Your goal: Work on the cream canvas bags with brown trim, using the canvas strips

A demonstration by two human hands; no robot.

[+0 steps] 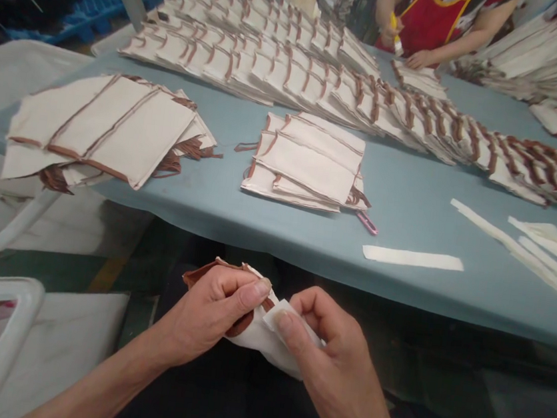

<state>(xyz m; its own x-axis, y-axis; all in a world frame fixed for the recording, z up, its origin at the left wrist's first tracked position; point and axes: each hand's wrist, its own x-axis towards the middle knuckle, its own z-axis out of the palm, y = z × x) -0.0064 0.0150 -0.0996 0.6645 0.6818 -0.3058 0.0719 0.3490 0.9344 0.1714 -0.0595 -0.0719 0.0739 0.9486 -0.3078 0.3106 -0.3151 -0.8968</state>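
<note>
Left hand [211, 312] pinching brown-edged fabric [263, 346], right hand [335, 353] pinching white piece [275, 311], fabric between them

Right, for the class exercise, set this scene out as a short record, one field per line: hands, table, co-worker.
Left hand: pinching the edge of a brown-trimmed white cloth piece
Right hand: holding a small white piece against the cloth
Table: blue surface
Table, left: loose stack of similar cloth pieces
Table, middle: smaller stack, pink tool beside it
Table, near edge: white strip
Table, far side: overlapping rows of cloth pieces
Co-worker: red apron, holding a yellow-handled tool
</note>
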